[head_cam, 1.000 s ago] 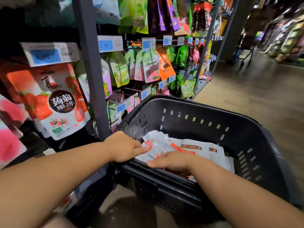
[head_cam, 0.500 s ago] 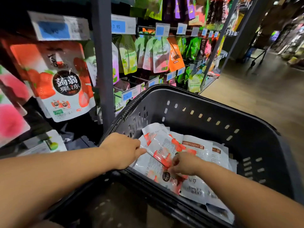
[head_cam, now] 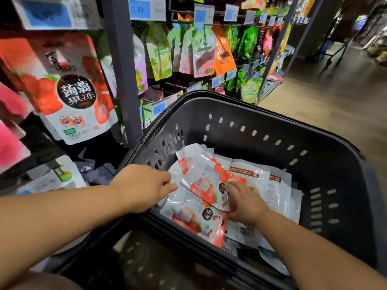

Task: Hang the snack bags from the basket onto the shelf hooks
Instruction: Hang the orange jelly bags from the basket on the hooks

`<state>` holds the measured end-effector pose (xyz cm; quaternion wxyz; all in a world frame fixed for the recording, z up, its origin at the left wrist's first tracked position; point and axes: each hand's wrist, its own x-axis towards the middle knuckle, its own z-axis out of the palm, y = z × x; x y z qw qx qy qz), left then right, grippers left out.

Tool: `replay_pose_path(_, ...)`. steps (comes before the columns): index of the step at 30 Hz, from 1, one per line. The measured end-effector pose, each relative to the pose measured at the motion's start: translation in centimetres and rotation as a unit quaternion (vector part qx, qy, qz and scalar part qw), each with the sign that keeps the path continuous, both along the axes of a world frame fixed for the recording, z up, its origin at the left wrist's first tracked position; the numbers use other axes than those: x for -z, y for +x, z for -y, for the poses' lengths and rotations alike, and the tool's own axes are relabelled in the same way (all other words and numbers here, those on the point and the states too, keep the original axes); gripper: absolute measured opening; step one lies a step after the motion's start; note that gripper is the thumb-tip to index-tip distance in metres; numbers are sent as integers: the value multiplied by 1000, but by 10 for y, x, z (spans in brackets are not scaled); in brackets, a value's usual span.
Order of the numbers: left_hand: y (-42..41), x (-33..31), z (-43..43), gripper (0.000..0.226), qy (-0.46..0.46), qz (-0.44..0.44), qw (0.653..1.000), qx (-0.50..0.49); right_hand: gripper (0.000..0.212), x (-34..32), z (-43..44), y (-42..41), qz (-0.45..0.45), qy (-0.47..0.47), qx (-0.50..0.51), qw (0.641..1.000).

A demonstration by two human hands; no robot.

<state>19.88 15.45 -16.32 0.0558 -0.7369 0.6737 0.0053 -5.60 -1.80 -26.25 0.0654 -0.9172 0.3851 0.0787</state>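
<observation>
Snack bags (head_cam: 201,185) look light, limp, slick; pinch the top edge. Right hand (head_cam: 244,203) rests straight-fingered on the uppermost; left hand (head_cam: 142,187), loosely curled at the basket (head_cam: 230,147) rim, holds nothing.

Layout at the shelf. The basket (head_cam: 251,126) stands in front of the shelf post (head_cam: 121,70), with the aisle floor (head_cam: 335,101) to its right. The snack bags (head_cam: 257,181) lie overlapping inside the basket. The left hand (head_cam: 144,187) sits over the basket's near-left rim, just beside the uppermost bag (head_cam: 205,181). The right hand (head_cam: 245,204) lies on that bag's near-right corner. Hanging bags (head_cam: 201,51) flank the post on both sides, below the price tags (head_cam: 142,9).
</observation>
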Motion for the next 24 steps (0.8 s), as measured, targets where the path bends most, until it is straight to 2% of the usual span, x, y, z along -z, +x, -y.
replay_pose_path(4,0,0,-2,44,-1,7,1000,10,38,-6,-1,-6,24,-21,-33,999)
replay_pose_path(7,-1,-1,-4,44,-7,0,1000,14,18,-11,-4,-6,40,-21,-45,998)
replay_pose_path(10,0,-1,-5,45,-21,-3,1000,19,13,-15,-6,-4,74,-17,-15,997)
replay_pose_path(14,3,3,-5,42,-29,-13,999,21,17,-24,-10,3,134,5,22,991)
replay_pose_path(17,4,4,-5,41,-34,-21,999,23,16,-41,-18,10,200,9,11,980)
replay_pose_path(19,3,3,-5,39,-31,-26,999,23,16,-54,-25,15,268,-17,-12,963)
replay_pose_path(21,3,1,-5,41,-22,-29,999,21,27,-68,-33,21,339,-69,-32,938)
replay_pose_path(24,3,0,-5,46,-8,-30,999,20,30,-89,-41,30,396,-164,-83,900)
